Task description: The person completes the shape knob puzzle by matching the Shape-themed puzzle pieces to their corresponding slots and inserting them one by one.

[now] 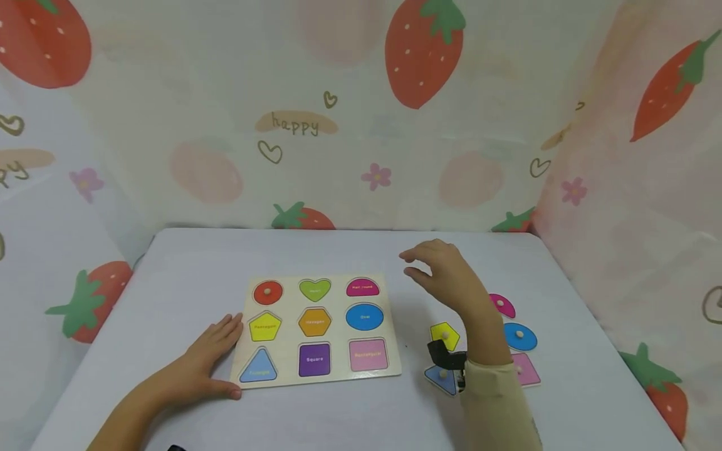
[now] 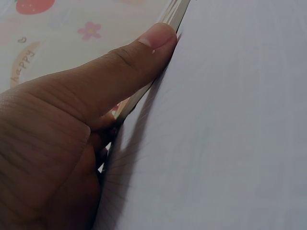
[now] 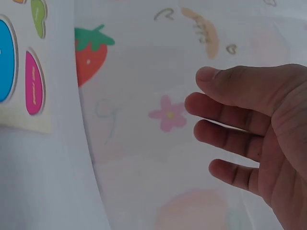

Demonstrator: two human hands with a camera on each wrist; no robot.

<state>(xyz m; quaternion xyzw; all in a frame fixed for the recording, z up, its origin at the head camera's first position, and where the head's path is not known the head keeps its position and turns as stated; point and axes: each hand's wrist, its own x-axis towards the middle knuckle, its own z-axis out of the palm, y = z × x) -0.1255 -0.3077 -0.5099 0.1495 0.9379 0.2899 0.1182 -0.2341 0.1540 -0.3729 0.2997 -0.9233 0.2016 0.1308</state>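
Observation:
A pale wooden shape puzzle board [image 1: 289, 351] lies flat, with coloured, labelled recesses. Its red circle piece [image 1: 274, 290] with a small knob sits in the top left recess. At the board's left side rests my left hand [image 1: 194, 369], fingers fairly straight; its thumb [image 2: 136, 57] touches the board edge in the left wrist view. My right hand [image 1: 448, 275] is raised over the table to the right of the board, holding nothing, with thumb and fingers apart and slightly bent. Below it lie a yellow pentagon piece [image 1: 440, 333] and a blue triangle piece [image 1: 437, 378].
Right of my right forearm lie a magenta half-round piece [image 1: 507, 309], a blue oval piece [image 1: 529, 338] and a pink rectangle piece [image 1: 529, 371], the latter partly hidden. A black strap [image 1: 445, 357] circles my right wrist. A strawberry-print curtain [image 1: 350, 138] surrounds the white table [image 1: 327, 419].

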